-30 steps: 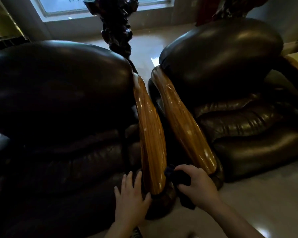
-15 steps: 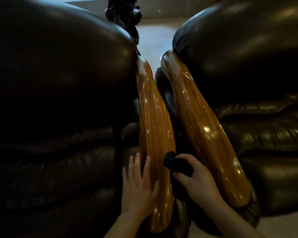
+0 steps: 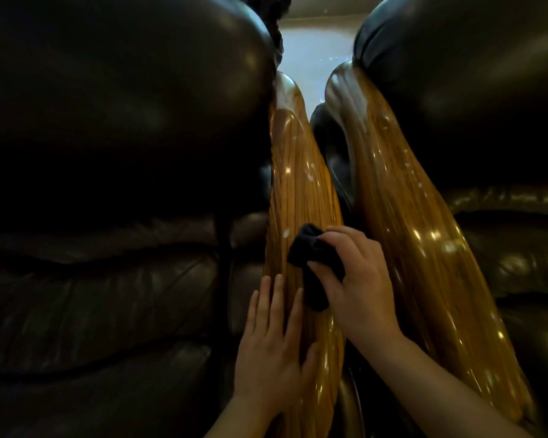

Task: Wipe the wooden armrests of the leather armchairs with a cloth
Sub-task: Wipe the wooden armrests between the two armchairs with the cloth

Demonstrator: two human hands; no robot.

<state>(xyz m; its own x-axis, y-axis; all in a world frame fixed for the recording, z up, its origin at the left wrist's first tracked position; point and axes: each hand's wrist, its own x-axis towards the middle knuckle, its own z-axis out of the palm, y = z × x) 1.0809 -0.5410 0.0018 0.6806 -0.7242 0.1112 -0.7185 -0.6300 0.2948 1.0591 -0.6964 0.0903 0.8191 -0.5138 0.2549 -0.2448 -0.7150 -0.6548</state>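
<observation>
While the left hand lies flat along the armrest edge, the right hand grips the cloth on it.

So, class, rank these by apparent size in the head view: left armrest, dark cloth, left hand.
Left armrest, largest.
Left hand, though nearness to the camera enlarges it.
Dark cloth, smallest, partly covered by the right hand.

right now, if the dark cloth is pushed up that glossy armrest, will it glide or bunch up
It looks floppy: the dark cloth is crumpled in the right hand with a tail hanging below, so it would probably bunch. The armrest shines with sharp highlights, so the cloth likely slides easily. It seems light, held in one hand.
</observation>
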